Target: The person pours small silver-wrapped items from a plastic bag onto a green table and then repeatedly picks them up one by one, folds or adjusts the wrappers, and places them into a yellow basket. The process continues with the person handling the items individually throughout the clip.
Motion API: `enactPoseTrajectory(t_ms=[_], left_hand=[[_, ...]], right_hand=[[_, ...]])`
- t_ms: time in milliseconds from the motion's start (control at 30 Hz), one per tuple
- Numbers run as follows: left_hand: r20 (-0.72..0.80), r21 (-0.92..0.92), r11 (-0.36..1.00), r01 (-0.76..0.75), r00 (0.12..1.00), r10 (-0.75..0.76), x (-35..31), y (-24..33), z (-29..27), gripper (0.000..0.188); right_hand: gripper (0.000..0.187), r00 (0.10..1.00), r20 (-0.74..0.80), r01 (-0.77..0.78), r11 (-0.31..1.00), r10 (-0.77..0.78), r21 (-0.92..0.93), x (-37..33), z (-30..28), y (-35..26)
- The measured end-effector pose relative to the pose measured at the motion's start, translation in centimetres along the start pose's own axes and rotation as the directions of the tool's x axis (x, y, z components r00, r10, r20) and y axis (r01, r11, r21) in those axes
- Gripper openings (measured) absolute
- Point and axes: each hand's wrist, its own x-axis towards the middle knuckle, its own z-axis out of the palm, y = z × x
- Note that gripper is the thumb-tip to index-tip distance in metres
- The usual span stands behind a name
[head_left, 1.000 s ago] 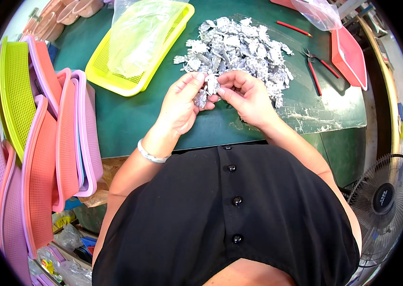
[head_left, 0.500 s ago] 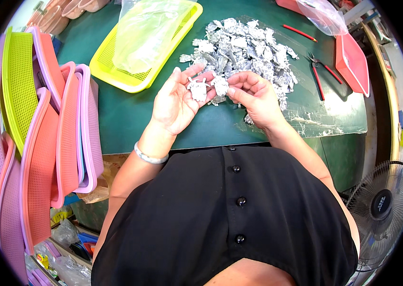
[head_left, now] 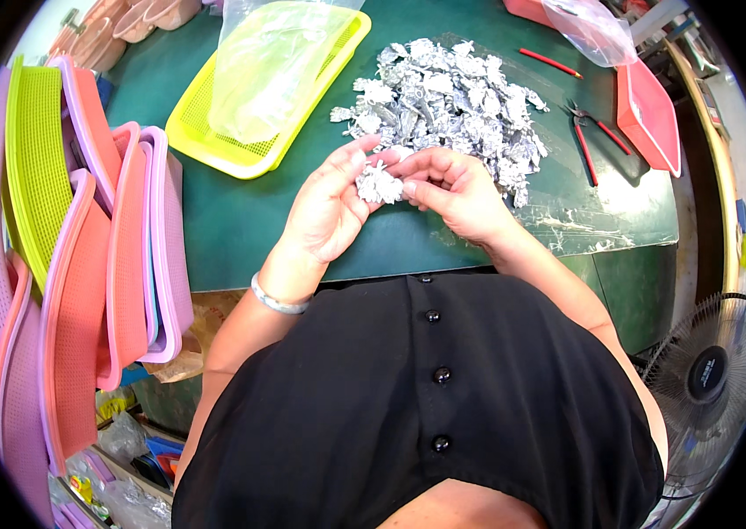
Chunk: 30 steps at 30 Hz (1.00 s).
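A small silver-grey metal casting [head_left: 377, 183] with a knobbly outline lies against the fingers of my left hand [head_left: 324, 216], palm turned up, thumb and fingers curled about the piece. From the other side my right hand [head_left: 466, 198] meets it, thumb and forefinger pinched together at its right edge. Just beyond both hands spreads a heap of similar castings [head_left: 452, 101] on the green tabletop [head_left: 241, 238]. The right fingertips partly cover what lies behind them.
A yellow-green basket [head_left: 258, 163] with a clear plastic bag [head_left: 272, 79] stands far left. Red-handled pliers [head_left: 589, 145], a red pencil [head_left: 549, 63] and a pink tray [head_left: 646, 119] lie at right. Stacked baskets [head_left: 82, 291] crowd the left; a fan [head_left: 704, 379] stands lower right.
Two castings showed at my hands before; now one shows plainly in the left fingers. My right hand has shifted slightly left and its fingers meet the left hand's piece.
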Motion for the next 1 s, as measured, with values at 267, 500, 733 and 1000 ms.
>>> enactPoseTrajectory(t_ms=[267, 500, 733, 1000], left_hand=[[-0.172, 0.177, 0.98, 0.096, 0.983, -0.066, -0.9, 0.8, -0.7, 0.036], [-0.097, 0.103, 0.991, 0.081, 0.993, -0.071, -0.8, 1.5, -0.9, 0.027], [-0.103, 0.25, 0.968, 0.008, 0.994, 0.019, 0.0, 1.4, 0.7, 0.022], [-0.071, 0.435, 0.893, -0.118, 0.984, 0.165, 1.5, 1.1, 3.5, 0.019]], right_hand=[[0.024, 0.738, 0.094, 0.31, 0.212, -0.668, -0.927, 4.2, -3.8, -2.7], [0.029, 0.798, 0.134, 0.232, 0.093, -0.588, -0.968, 7.3, -5.4, -2.9], [0.024, 0.931, -0.189, 0.156, 0.81, -0.312, -0.566, 5.8, -4.7, -3.7], [0.023, 0.998, -0.043, 0.051, 0.997, -0.048, 0.065, 2.1, -2.0, -3.5]])
